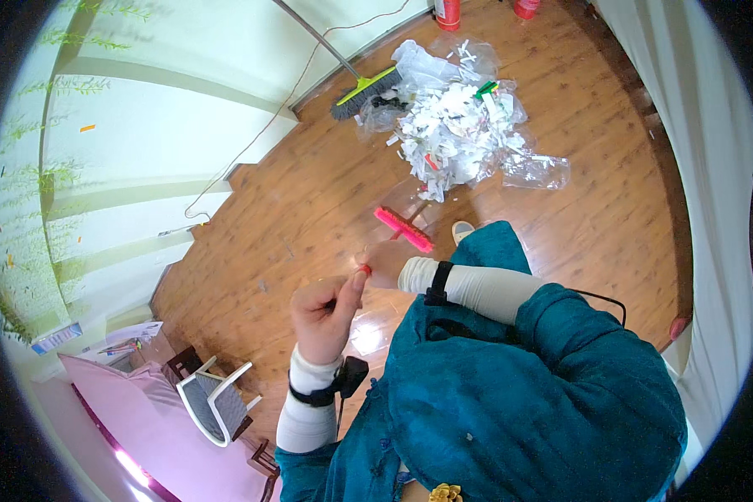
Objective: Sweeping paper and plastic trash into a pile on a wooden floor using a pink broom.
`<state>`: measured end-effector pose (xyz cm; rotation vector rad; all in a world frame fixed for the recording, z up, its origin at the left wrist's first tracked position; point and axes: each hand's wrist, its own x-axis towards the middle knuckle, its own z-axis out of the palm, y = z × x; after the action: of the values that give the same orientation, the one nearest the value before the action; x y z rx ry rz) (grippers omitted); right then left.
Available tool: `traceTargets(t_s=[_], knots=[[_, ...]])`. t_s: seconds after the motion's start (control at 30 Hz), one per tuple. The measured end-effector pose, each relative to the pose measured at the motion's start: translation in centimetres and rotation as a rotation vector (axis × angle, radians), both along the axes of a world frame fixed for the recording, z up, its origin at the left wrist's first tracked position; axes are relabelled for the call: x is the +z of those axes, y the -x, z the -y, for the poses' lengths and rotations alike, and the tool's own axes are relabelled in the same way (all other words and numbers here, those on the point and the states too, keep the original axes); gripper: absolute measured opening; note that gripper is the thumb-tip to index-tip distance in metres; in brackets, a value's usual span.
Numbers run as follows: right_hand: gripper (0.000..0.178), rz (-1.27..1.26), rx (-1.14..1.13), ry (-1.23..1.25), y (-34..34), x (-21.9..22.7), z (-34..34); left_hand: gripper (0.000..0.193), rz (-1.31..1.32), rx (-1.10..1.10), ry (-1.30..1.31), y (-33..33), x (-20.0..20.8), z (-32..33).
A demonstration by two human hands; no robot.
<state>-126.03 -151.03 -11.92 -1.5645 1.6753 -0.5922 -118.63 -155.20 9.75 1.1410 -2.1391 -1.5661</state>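
Below my hands is a pink push broom, its bristled head low over the wooden floor. Its handle is strongly foreshortened, running up toward my hands, with a red tip showing at the top. My right hand is closed around the upper handle, its fingers mostly hidden. Just left of it, my left hand has curled fingers, with the thumb pressed against the red tip. Farther off lies a pile of white paper scraps mixed with clear plastic.
A grey-bristled broom with a lime-green head leans by the left wall, touching the pile. Red cylinders stand at the far edge. A white-framed chair is at lower left, a pale curtain at right. A cable runs along the wall.
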Motion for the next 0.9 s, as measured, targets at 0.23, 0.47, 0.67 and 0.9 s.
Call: traceTargets(t_s=[0.23,0.47,0.67,0.9], knots=[[0.009,-0.09,-0.141,0.075,2.5,-0.8,0.6,0.04,-0.215,0.191,0.133,-0.9,-3.2,-1.0],[0.01,-0.069,-0.21,0.219,4.3,4.5,-0.8,0.04,-0.461,0.21,0.075,-0.8,2.6,-2.2],[0.016,-0.088,-0.04,0.06,3.9,2.0,-3.5,0.032,-0.014,0.047,-0.067,0.8,2.9,-2.5],[0.01,-0.22,-0.168,0.185,8.2,-3.0,-4.0,0.024,-0.16,-0.163,-0.091,3.1,-1.2,-3.9]])
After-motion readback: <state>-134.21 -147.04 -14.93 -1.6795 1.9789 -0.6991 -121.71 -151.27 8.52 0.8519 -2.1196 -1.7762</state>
